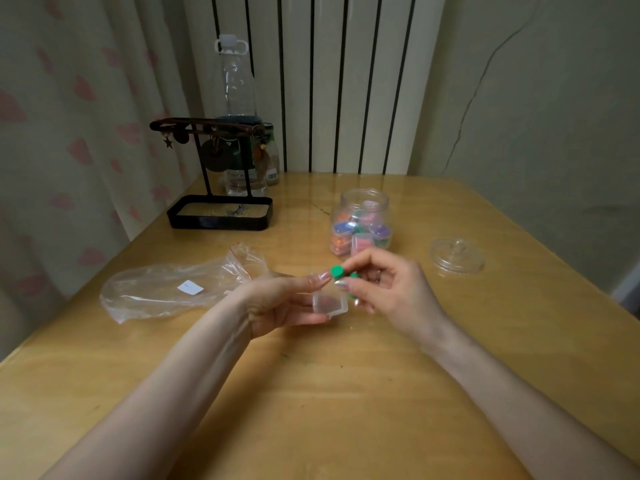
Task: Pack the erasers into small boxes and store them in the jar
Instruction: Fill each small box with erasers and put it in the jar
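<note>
A: Both hands meet over the middle of the table (pixel 346 393). The left hand (pixel 287 303) cradles a small clear box (pixel 329 304), fingers curled under and around it.

B: And the right hand (pixel 391 289) pinches a green eraser (pixel 336 271) between thumb and forefinger, with more green showing deeper in its curled fingers.

A: Here's the relation that matters: the eraser sits just above the box and a touch to its right, almost touching the left fingertips. It's a short cylinder, round end facing the left hand.

B: So the right hand is the one to deliver, and it looks like a short drop down into the box. Whether the box mouth faces fully up, that's hard to tell.

A: Beyond the hands stands the jar (pixel 362 223), open, already holding coloured boxes. Its lid (pixel 457 254) lies off to the right, well apart.

B: Nothing stands between hands and jar. The plastic bag (pixel 173 289) lies slack to the left, and the jewellery stand (pixel 218 209) and bottle (pixel 235 98) sit at the back, out of the path.
</note>
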`<action>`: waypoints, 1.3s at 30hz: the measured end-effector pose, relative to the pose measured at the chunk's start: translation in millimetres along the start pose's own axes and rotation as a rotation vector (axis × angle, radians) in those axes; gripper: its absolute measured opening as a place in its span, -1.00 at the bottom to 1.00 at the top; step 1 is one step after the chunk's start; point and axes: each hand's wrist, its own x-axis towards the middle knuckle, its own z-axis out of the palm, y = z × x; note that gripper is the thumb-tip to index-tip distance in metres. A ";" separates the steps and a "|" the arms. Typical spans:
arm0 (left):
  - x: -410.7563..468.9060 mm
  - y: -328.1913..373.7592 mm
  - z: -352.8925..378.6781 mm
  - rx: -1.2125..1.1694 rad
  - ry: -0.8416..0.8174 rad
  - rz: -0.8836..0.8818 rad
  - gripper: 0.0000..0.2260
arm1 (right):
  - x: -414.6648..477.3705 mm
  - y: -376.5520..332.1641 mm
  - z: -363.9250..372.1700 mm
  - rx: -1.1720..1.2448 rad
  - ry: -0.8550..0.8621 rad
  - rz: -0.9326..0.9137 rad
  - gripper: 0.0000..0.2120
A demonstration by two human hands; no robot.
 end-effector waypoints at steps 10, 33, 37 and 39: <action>0.0 3.3 -4.4 -0.092 -0.031 -0.019 -0.73 | 1.8 21.3 2.0 -0.536 -0.043 -0.041 -0.89; 4.8 -4.3 -1.6 -0.110 -0.091 -0.100 -0.42 | 3.6 23.2 -3.4 -0.479 0.003 -0.166 -0.81; 6.4 -6.8 -2.9 -0.096 -0.070 -0.006 -0.62 | 4.7 10.8 -15.5 -0.217 -0.117 0.000 -0.36; 5.8 -6.7 -0.6 -0.080 -0.071 0.045 -0.68 | 2.5 12.9 -14.1 -0.225 -0.246 0.076 -0.28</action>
